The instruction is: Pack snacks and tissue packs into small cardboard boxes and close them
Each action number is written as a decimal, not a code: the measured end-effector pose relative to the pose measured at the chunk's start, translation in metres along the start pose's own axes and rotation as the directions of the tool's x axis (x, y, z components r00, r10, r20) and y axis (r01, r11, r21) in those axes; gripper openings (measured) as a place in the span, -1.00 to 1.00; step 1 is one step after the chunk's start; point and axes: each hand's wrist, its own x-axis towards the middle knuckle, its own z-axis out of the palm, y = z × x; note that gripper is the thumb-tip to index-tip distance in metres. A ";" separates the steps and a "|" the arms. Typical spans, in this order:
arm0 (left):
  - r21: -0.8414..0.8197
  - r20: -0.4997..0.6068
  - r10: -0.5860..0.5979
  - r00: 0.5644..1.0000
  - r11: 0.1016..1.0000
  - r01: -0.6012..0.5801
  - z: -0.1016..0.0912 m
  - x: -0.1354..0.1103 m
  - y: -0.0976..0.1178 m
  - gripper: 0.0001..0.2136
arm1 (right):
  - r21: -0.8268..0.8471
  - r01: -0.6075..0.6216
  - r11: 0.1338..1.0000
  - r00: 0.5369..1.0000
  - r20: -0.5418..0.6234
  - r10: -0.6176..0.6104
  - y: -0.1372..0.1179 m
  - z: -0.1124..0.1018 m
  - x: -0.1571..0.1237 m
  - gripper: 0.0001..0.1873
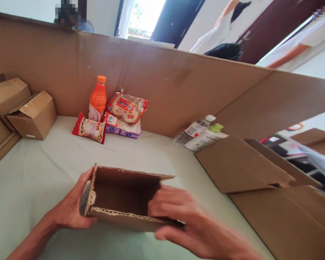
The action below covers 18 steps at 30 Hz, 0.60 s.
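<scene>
An open cardboard box (124, 218) is tipped so that its dark, bare inside faces me. My left hand (77, 204) grips its left end, thumb along the lower edge and fingers behind the side wall. At the right end, my right hand (176, 209) is closed on the box's edge, fingers curled over the inside and thumb below; motion blurs it slightly. Behind the box stand an orange drink bottle (98, 99), a small red and cream snack packet (90, 129), and a rice cracker bag (127, 107) lying on purple cartons (127, 133).
A clear water bottle (191, 133) and a white bottle with a green cap (206, 139) lean at the back right. Small cardboard boxes (34, 115) stand at the left. Cardboard walls (162, 83) and large flaps (281, 216) bound the pale cloth surface (38, 180). People are beyond the wall.
</scene>
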 end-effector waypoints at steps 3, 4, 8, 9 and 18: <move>0.085 -0.135 -0.068 0.988 0.993 0.080 -0.020 -0.016 -0.011 0.04 | 0.021 -0.024 1.000 0.953 -0.302 0.029 0.023 -0.022 0.036 -0.58; 0.104 -0.182 -0.090 0.979 0.988 0.110 -0.027 -0.022 -0.015 0.04 | 0.003 -0.068 0.998 0.925 -0.373 0.064 0.035 -0.026 0.056 -0.63; 0.113 -0.239 -0.163 0.957 0.974 0.194 -0.044 -0.034 -0.022 0.09 | -0.142 -0.240 0.960 0.934 -0.305 0.188 0.093 -0.009 0.171 -0.74; 0.105 -0.225 -0.182 0.957 0.972 0.210 -0.045 -0.034 -0.021 0.08 | -0.226 -0.271 0.936 0.951 -0.216 0.223 0.106 0.003 0.201 -0.71; 0.087 -0.172 -0.177 0.969 0.977 0.194 -0.048 -0.025 -0.009 0.02 | -0.506 -0.377 0.776 0.893 0.023 0.449 0.148 0.067 0.277 -0.67</move>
